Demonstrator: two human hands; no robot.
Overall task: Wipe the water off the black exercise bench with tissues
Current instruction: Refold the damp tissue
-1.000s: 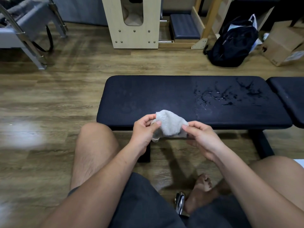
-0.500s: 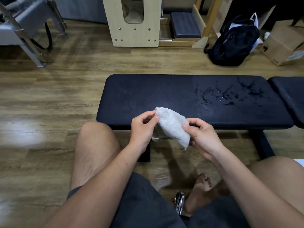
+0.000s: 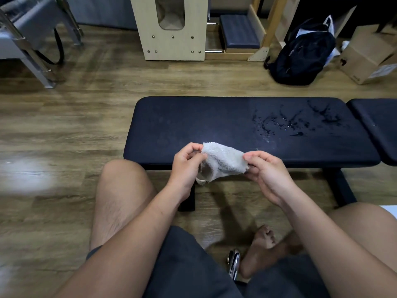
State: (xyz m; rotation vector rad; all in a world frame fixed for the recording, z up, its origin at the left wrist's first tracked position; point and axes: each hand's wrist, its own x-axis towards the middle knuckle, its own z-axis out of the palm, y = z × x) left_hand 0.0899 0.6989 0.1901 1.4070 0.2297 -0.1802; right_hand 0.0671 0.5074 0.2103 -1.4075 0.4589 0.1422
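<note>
Even indoor light, white glare on the floor [image 3: 25, 175] at left, soft shadows under the desk [image 3: 193, 125], fisheye-bent edges.

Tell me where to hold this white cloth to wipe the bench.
Likely its middle, from above with the right hand: the white cloth sags limp, pinched at opposite ends by it and the left hand, and the water lies on the bench to the right.
</note>
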